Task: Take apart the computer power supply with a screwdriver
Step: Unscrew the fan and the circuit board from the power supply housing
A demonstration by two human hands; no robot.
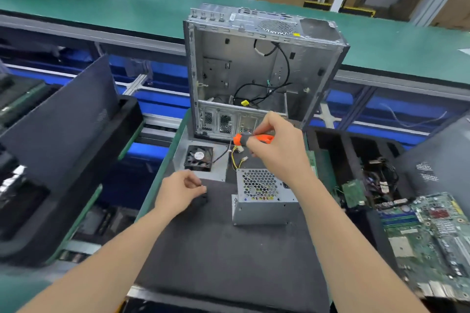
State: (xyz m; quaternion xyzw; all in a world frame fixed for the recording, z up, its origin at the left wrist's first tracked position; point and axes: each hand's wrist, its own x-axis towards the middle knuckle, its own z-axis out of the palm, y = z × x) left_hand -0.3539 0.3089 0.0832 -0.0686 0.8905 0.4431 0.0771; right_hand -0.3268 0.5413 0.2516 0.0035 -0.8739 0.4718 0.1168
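The grey metal power supply (263, 198) with a honeycomb grille sits on the dark work mat (223, 249), its yellow and black wires (236, 160) trailing toward the back. My right hand (277, 147) grips an orange and grey screwdriver (251, 139) above and behind the supply, its handle lying sideways. My left hand (180, 192) hovers left of the supply with thumb and fingers pinched together over a small dark item that is too small to identify.
An open, gutted computer case (259, 71) stands upright at the back of the mat. A metal plate with a black fan (199, 159) lies beside it. Motherboards (429, 239) and cables fill the tray on the right; dark case panels (63, 124) lean on the left.
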